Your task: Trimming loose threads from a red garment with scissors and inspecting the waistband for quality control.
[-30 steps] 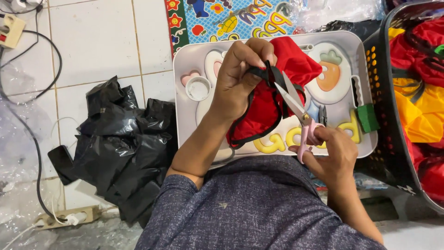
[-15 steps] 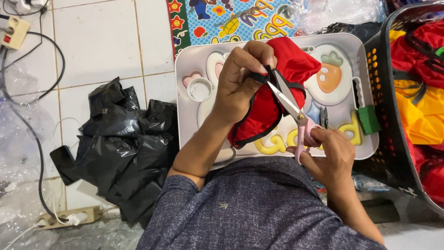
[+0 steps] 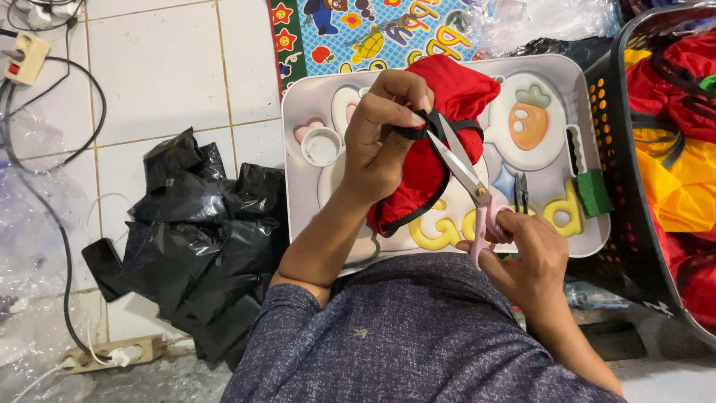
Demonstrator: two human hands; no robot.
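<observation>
My left hand (image 3: pixel 384 134) grips a red fabric piece (image 3: pixel 447 112) with black trim, pinching its black strap up over a white tray (image 3: pixel 313 89). My right hand (image 3: pixel 526 257) holds pink-handled scissors (image 3: pixel 466 175), whose blades are parted at the black strap by my left fingertips. Most of the red fabric hangs below and behind my left hand, above the tray.
On the tray lie a small white cup (image 3: pixel 322 145), a dark small tool (image 3: pixel 520 192) and a green block (image 3: pixel 594 192). A dark basket (image 3: pixel 634 246) with red and yellow fabric stands at right. Crumpled black plastic bags (image 3: pixel 198 239) and power strips with cables lie on the tiled floor at left.
Both hands, the fabric and the scissors keep almost the same pose. The view has shifted only slightly.
</observation>
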